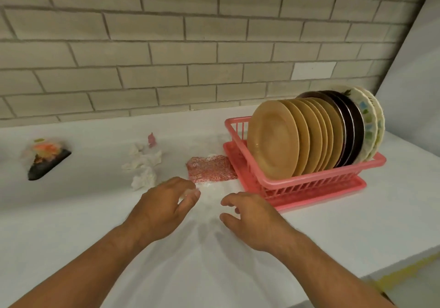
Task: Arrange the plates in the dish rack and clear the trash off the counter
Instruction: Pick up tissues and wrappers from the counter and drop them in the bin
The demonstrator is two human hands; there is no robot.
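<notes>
A pink dish rack (309, 185) stands on the white counter at the right. In it, upright in a row, are several tan plates (273, 141), dark brown plates (352, 126) and white patterned plates (371, 121). Left of the rack lies a plastic wrapper (212, 170) with a red speckled print and a clear near end. My left hand (164, 207) pinches that clear end between thumb and fingers. My right hand (252, 217) hovers just right of it, fingers apart and curled, holding nothing. Crumpled white tissues (145, 164) lie beyond my left hand.
A small pink scrap (151, 139) lies behind the tissues. A black tray with clear film and orange bits (47, 160) sits far left. A brick-tiled wall (166, 57) backs the counter. The counter's front edge (392, 267) runs along the lower right.
</notes>
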